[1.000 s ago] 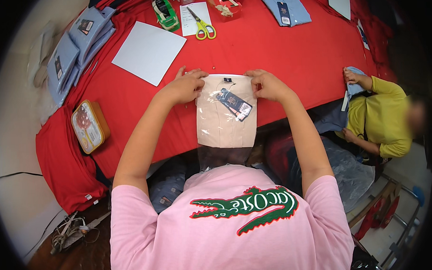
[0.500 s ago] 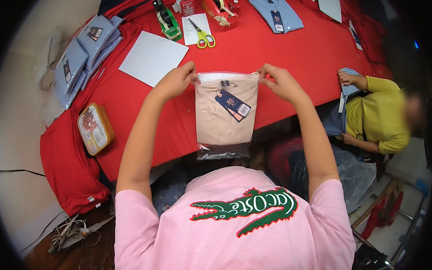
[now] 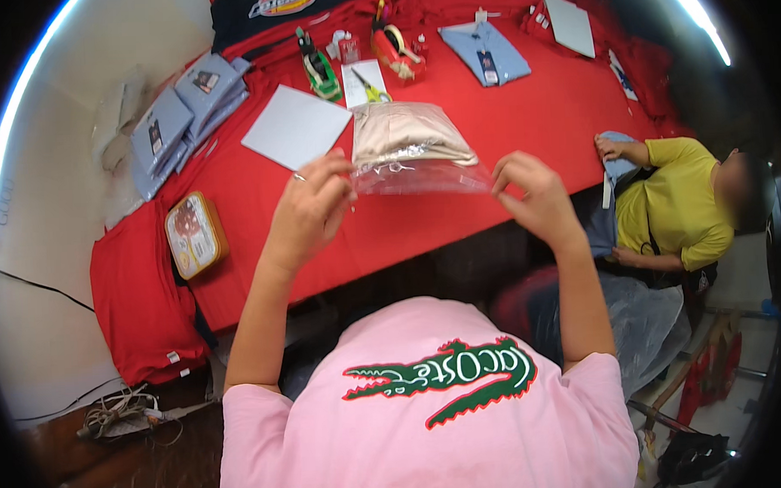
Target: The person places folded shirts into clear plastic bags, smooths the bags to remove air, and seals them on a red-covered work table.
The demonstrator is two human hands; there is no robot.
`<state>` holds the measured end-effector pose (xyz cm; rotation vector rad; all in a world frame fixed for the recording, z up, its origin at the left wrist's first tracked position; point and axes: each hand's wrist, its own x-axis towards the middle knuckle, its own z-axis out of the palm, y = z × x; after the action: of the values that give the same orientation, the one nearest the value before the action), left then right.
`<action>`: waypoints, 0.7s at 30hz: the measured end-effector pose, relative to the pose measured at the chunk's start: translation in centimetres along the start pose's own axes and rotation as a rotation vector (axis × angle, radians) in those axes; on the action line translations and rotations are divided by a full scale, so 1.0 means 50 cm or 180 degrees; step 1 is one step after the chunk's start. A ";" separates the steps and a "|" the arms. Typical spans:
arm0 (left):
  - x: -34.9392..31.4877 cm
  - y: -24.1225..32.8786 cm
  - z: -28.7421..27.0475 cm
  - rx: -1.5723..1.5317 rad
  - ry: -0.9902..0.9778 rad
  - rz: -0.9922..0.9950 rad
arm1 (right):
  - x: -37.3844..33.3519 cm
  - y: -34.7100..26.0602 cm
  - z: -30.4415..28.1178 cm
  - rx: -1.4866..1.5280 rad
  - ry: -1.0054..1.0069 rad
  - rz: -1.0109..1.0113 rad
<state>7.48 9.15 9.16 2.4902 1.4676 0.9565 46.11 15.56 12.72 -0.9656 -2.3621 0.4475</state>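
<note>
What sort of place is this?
Probably a garment-packing workroom: a beige garment in a clear bag, a pile of bagged, tagged blue garments, and a green tape dispenser on a red-covered table.

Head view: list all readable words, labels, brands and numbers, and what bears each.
Wording and brands are left uncopied.
Pink shirt: large white lettering, legible.
Dark cloth, far edge: badge lettering, legible.
Red cloth beside it: badge cut off.
Small red box: too small.
Paper under the scissors: too small.
Tags on blue shirts: too small.
Plastic tub: label blurred.
Bagged beige garment: no readable text.
Wall, left: faint marks, unclear.
</note>
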 end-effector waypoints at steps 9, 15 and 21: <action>-0.234 -0.054 0.185 -0.0721 -0.1242 -0.1023 | -0.207 0.018 0.253 0.0223 -0.0689 0.1305; -0.145 -0.071 0.336 -0.0397 -0.0418 -0.0323 | -0.122 0.016 0.350 0.0149 -0.0022 0.1111; -0.146 -0.132 0.472 -0.0524 -0.0457 -0.0263 | -0.173 -0.045 0.491 0.0368 -0.0318 0.1025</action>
<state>13.24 11.95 -15.60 2.3108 1.3770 0.8294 35.40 5.42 -8.82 -1.3000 -2.2427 0.7625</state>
